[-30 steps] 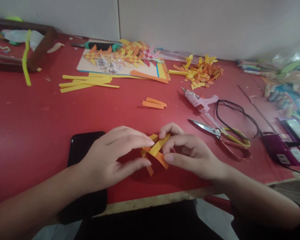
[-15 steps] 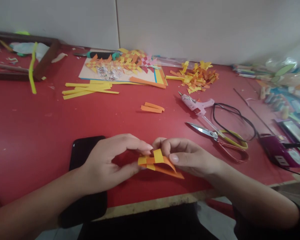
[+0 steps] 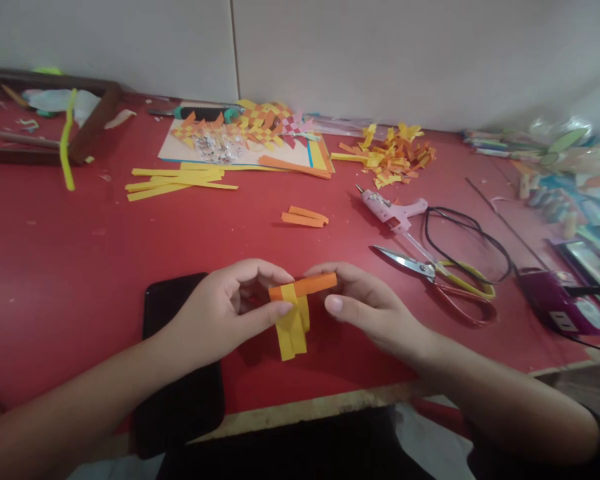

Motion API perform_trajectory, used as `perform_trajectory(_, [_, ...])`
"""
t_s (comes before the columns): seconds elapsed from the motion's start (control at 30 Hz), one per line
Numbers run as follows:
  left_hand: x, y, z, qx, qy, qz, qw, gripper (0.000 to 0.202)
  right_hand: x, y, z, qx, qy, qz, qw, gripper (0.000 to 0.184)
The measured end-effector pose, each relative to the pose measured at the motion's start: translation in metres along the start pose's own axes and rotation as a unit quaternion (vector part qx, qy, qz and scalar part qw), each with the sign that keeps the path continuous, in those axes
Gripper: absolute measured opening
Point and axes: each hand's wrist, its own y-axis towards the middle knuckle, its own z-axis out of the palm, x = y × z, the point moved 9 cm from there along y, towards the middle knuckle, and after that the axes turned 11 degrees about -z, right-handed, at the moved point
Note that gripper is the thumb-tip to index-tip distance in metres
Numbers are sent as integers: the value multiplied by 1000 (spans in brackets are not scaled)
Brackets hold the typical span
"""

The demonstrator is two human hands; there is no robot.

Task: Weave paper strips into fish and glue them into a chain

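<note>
Head view: interlaced yellow-and-orange paper strips (image 3: pixel 292 330), pinched in left hand (image 3: pixel 225 307) near front edge of red table (image 3: pixel 100 260); right hand (image 3: pixel 375 307) wide, partly behind orange end (image 3: pixel 323 283), contact unclear.

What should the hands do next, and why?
Perhaps the right hand should pinch the end of the orange paper strip: it sticks out near that hand's open thumb, while the left hand grips the yellow paper strips crossing it.
</note>
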Motion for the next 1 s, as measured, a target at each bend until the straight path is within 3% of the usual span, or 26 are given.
perform_trajectory(0.2, [-2,-1,4,19,32,-13,999,22,-2,2,-4,-15,-35,21,999,16])
perform_trajectory(0.47, [-7,1,3,7,13,12,1000,20,-7,2,-9,-57,4,29,998,14])
perform_trajectory(0.67, [-2,-1,5,12,-38,11,999,26,-17,-1,-14,-96,46,54,993,22])
perform_trajectory(1.0, [-9,-4,8,8,47,52,997,24,-22,-2,-14,-95,52,81,991,30])
